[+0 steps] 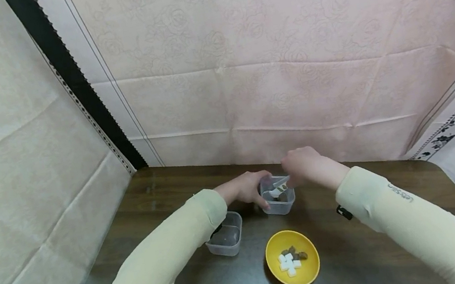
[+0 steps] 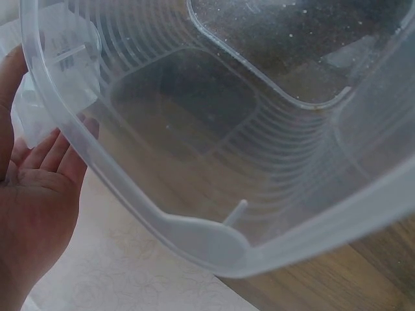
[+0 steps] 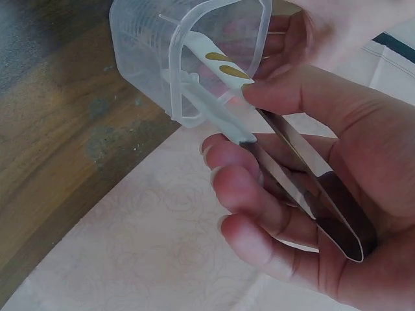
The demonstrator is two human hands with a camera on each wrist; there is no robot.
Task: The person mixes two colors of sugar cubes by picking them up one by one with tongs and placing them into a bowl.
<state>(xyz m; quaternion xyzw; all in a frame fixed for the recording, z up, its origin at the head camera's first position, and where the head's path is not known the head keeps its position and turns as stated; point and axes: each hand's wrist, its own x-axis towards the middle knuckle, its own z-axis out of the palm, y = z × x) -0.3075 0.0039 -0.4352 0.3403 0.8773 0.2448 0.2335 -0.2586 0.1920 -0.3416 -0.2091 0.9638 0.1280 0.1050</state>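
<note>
- At the far middle of the table (image 1: 364, 259), the right hand (image 1: 303, 165) grips a pair of tongs (image 3: 305, 188), thumb on the upper arm and fingers curled under the lower one.
- Tong tips, white with yellow marks, reach into the clear container (image 1: 278, 198); only the right wrist view shows this clearly.
- Left hand (image 1: 245, 190) curls around the left side of that clear container, fingers on its wall, holding it steady.
- Left wrist view shows the palm and straight fingers beside a ribbed translucent wall; the head view alone shows the fingers wrapped round the wall.
- Second clear container (image 1: 225, 234) stands nearer, just beside the left sleeve, apart from the first.
- Yellow bowl (image 1: 312, 261) sits nearest the person, holding white cubes (image 1: 287, 262) and brown pieces (image 1: 299, 254).
- Fabric backdrop (image 1: 289, 76) closes the table's far edge just behind both hands; open tabletop lies to the right of the bowl and near the left edge.
</note>
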